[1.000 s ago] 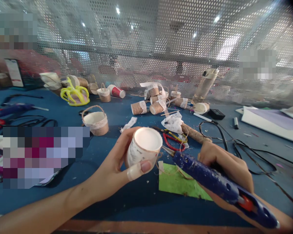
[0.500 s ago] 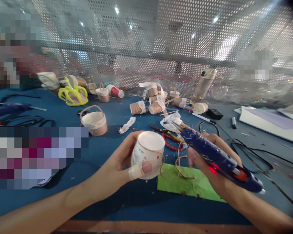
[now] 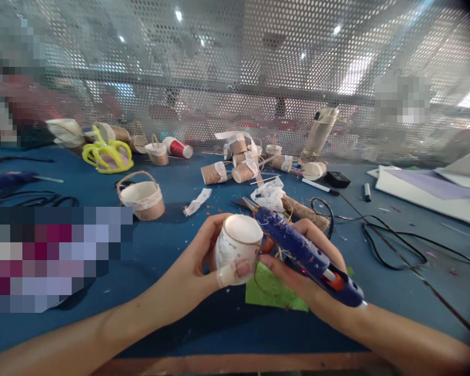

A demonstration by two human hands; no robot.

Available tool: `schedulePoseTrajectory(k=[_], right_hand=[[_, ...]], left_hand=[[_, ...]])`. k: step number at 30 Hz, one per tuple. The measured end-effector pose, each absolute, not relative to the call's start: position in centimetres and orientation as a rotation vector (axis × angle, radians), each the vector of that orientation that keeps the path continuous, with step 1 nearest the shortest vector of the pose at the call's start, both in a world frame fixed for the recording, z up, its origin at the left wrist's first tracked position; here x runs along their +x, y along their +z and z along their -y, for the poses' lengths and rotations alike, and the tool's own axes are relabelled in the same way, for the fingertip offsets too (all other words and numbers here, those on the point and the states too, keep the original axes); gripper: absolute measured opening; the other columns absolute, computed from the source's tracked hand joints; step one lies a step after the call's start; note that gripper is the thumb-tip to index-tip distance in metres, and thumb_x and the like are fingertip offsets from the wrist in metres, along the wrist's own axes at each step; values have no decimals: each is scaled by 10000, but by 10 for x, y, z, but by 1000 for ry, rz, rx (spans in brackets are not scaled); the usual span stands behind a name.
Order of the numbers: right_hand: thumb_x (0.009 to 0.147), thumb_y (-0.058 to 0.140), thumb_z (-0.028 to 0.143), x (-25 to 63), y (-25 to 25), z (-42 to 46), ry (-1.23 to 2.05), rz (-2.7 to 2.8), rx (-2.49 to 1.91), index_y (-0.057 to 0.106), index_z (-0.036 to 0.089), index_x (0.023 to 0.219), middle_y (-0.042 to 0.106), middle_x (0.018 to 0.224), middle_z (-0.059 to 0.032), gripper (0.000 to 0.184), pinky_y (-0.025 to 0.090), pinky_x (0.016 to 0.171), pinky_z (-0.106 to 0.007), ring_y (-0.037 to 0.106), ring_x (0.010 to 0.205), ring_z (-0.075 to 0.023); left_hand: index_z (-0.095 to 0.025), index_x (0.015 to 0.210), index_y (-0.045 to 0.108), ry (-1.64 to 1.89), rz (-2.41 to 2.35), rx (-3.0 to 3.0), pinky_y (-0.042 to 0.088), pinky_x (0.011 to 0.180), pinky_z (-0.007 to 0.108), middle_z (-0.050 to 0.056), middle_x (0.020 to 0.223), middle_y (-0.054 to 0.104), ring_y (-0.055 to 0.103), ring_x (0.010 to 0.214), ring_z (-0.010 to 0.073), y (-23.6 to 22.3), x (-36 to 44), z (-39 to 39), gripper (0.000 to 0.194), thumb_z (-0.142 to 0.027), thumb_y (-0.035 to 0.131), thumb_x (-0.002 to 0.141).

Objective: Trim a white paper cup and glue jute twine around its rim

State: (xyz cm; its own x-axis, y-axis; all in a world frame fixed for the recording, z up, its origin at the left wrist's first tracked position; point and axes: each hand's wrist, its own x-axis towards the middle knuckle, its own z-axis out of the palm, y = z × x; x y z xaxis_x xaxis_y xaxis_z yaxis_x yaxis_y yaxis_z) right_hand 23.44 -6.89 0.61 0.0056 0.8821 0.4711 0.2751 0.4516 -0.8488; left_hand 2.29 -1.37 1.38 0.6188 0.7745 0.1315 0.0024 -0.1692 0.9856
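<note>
My left hand (image 3: 207, 261) is wrapped round a white paper cup (image 3: 237, 256), its mouth tilted toward me. A strand of brown twine runs round the cup just under the rim. A pale bandage covers the left thumb. In my right hand (image 3: 305, 261) lies a dark blue glue gun (image 3: 293, 240), its nozzle pointing up and left past the cup. The right thumb and fingertips are at the cup's right side, by the twine. Under the hands is a piece of green paper (image 3: 276, 290). Scissors behind the cup are mostly hidden.
A twine-wrapped basket cup (image 3: 143, 201) stands at left, near a yellow crown shape (image 3: 107, 154). Several small twine-covered cups (image 3: 245, 169) lie at the back. White lace (image 3: 268, 193) and a twine roll (image 3: 303, 211) sit behind the glue gun. A black cable (image 3: 391, 266) loops at right.
My right hand has moved left with the glue gun, bringing its fingers to the cup's right side. The left hand still holds the cup. The view has shifted slightly.
</note>
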Motion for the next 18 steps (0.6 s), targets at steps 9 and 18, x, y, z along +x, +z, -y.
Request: schedulePoseTrajectory(k=[9,18], right_hand=[[794,744,129,234,14,65,595,1481,-1035,611,234,889,711,841,27,194,534,562,-223,656,657,-121],[779,744,99,231,16,65,693,1409,-1025,618,237,874,714,804,50,210,492,516,-197,617,583,-91]], left_hand=[[-291,1248,520,778,-626,1552,524,939,337,45,1192,603,584,1114,248,16,23,13,437,-319,723,862],[-311,1250,536,690,-586,1445,525,951,329,28,1193,632,605,1100,221,16,21,13,411,-319,710,878]])
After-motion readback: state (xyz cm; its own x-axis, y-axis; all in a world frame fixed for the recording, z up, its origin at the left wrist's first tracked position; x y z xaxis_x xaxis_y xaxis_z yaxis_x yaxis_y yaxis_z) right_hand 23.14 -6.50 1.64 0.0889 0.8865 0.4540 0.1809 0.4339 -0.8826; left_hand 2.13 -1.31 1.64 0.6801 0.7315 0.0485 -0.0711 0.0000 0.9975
